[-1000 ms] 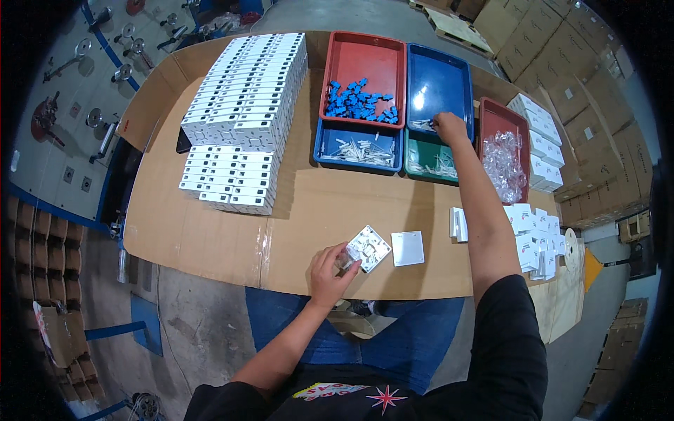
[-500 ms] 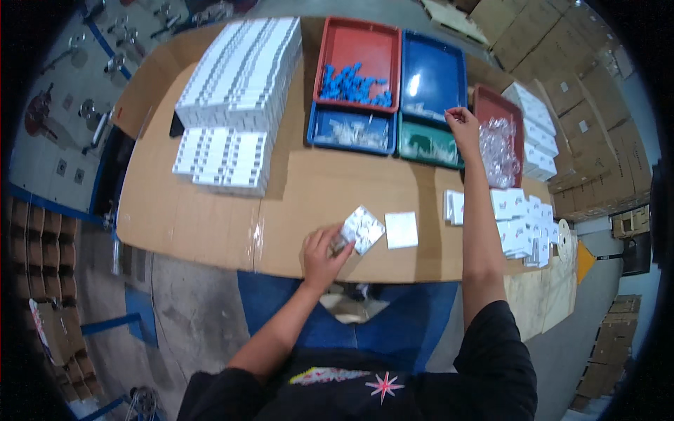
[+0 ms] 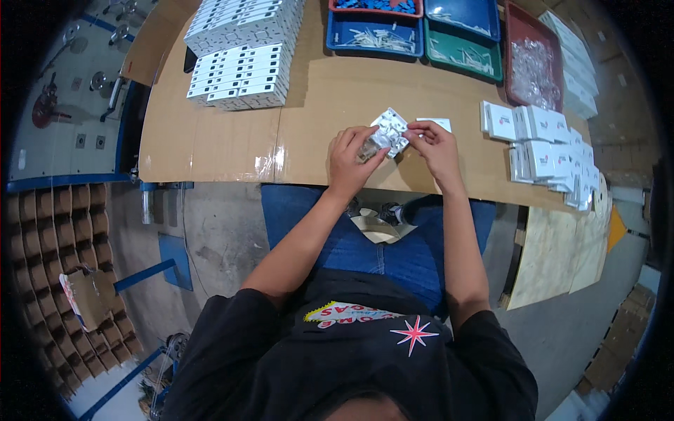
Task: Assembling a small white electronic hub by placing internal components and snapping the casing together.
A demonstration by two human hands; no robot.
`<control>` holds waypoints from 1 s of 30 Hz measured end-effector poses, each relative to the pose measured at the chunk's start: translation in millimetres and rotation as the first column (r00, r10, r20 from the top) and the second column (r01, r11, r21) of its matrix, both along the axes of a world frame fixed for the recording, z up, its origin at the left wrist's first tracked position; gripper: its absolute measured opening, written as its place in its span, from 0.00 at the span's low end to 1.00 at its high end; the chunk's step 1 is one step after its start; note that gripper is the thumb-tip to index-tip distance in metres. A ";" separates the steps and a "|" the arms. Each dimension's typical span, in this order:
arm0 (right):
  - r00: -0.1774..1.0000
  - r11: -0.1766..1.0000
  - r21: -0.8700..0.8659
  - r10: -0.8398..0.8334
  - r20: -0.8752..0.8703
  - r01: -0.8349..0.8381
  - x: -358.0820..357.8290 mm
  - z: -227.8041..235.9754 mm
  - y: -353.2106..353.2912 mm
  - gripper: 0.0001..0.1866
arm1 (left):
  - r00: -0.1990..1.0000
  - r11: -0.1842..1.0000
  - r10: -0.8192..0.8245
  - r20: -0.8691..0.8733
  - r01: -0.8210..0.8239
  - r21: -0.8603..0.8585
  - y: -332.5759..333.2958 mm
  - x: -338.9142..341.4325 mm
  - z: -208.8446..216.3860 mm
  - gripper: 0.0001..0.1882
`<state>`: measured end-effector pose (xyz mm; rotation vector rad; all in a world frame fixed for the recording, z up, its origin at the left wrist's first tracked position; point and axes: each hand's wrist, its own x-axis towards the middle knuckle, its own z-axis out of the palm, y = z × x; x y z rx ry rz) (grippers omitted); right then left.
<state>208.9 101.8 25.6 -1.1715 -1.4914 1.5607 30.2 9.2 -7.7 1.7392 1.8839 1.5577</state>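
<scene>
- Here's your left hand (image 3: 349,158), thumb and fingers wrapped on a white square unit (image 3: 390,123), close to the front edge of the cardboard-covered table (image 3: 232,147)!
- And your right hand (image 3: 437,151) is right there at the unit's right side, fingertips drawn narrow; I cannot tell whether they pinch a small part.
- Just behind those fingers, partly covered, your white square plate (image 3: 441,123) lies flat.
- Farther out, you've got a blue tray (image 3: 372,52) of slim white pieces (image 3: 382,39), with a green tray (image 3: 463,71) beside it.
- Over to your right, white packets (image 3: 544,151) sit bunched together.
</scene>
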 end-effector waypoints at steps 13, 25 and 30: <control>0.968 0.912 0.374 0.086 0.235 -0.172 -8.4 10.2 -22.3 0.07 | 0.989 0.994 -0.106 -0.101 0.105 -0.015 -4.7 1.4 -4.3 0.24; 0.949 0.930 0.303 0.117 0.292 -0.208 -16.9 -6.0 -21.0 0.08 | 0.981 0.991 -0.132 -0.145 0.132 -0.011 -4.6 -0.3 -7.1 0.23; 0.958 0.940 0.269 0.147 0.244 -0.212 -13.5 -18.4 -18.5 0.09 | 0.977 0.991 -0.134 -0.168 0.130 -0.035 -4.1 0.8 -6.5 0.22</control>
